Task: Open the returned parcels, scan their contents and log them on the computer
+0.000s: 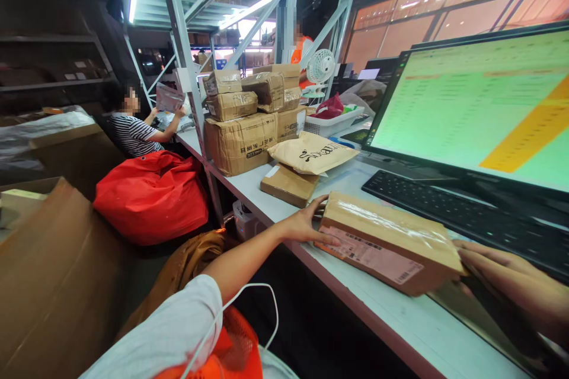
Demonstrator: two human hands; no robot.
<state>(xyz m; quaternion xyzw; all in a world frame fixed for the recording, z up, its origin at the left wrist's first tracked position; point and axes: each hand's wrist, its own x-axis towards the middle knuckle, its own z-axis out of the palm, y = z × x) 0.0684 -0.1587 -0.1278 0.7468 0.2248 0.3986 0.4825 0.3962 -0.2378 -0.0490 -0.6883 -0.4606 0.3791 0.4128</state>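
Observation:
A long brown cardboard box (386,219) with glossy tape on top rests on the white table, partly over its front edge side. A shipping label (371,254) faces me. My left hand (306,224) grips the left end, thumb on the label side and fingers round the far corner. At the right end, my right hand (507,272) presses its fingers against the box, the thumb partly hidden below. Beneath that hand lies a dark, blurred object (502,308) whose kind I cannot make out.
A keyboard (444,219) and monitor (471,112) stand behind the box. Left of them lie a padded mailer (313,153) and a flat box (288,185), with stacked cartons (240,139) beyond. A red bag (151,198) is on the left. A person (137,130) handles a package.

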